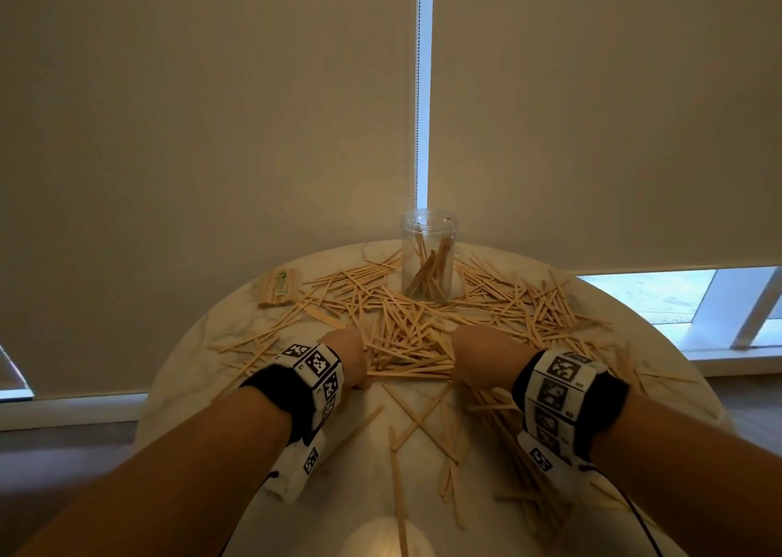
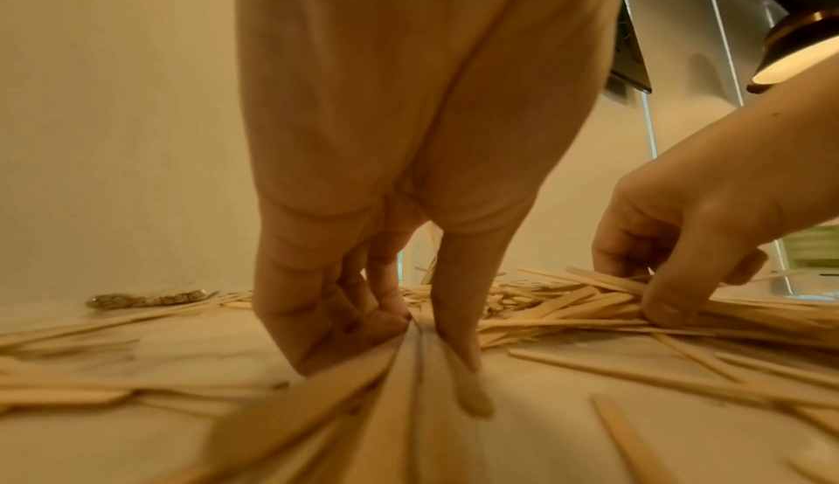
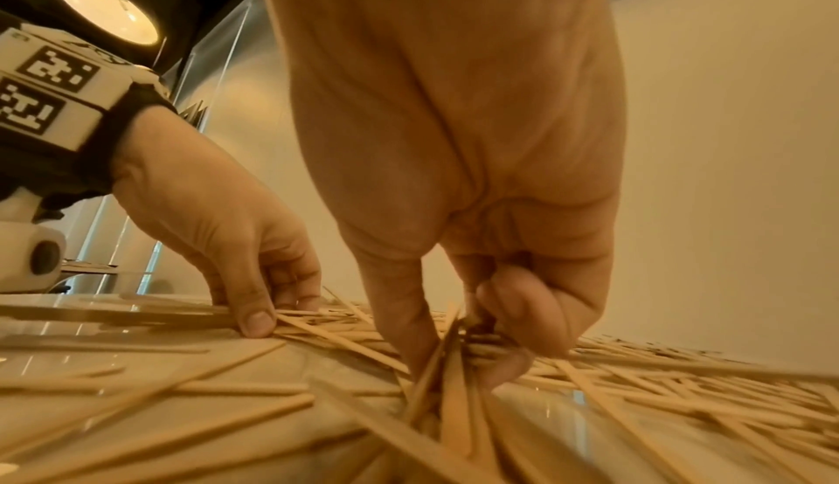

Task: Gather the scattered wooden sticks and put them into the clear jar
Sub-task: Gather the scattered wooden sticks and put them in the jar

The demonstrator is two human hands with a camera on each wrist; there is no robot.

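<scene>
Flat wooden sticks lie scattered over the round marble table. The clear jar stands upright at the table's far edge with several sticks inside. My left hand and right hand sit on either side of one heap of sticks. In the left wrist view my left hand pinches a bunch of sticks between curled fingers and thumb. In the right wrist view my right hand grips a bunch of sticks at the other end of the heap.
A wrapped bundle of sticks lies at the table's far left. Loose sticks also cover the near side between my forearms. Roller blinds hang behind the table, with a window sill to the right.
</scene>
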